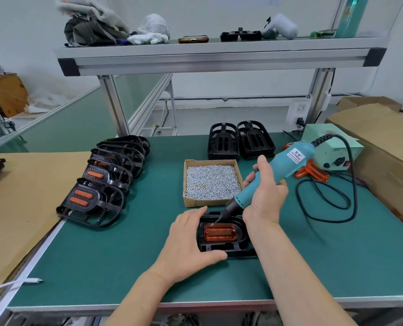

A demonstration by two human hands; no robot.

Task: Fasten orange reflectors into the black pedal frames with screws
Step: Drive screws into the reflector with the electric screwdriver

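You were driving a screw: your right hand (pixel 266 194) was wrapped round the blue electric screwdriver (pixel 278 170), its tip tilted down onto the far left corner of the orange reflector (pixel 219 232). The reflector sat in the black pedal frame (pixel 241 229) just in front of the cardboard box (pixel 205 202). Your left hand (pixel 191 241) curled round that frame's left edge, steadying it on the green surface (pixel 125 243). Next, I judge, the bit needed seating squarely before the remaining hole got its screw. The box held a thick layer of small silver screws (pixel 209 182); finished pedals (pixel 97 196) lay left of it and bare frames (pixel 240 140) behind it.
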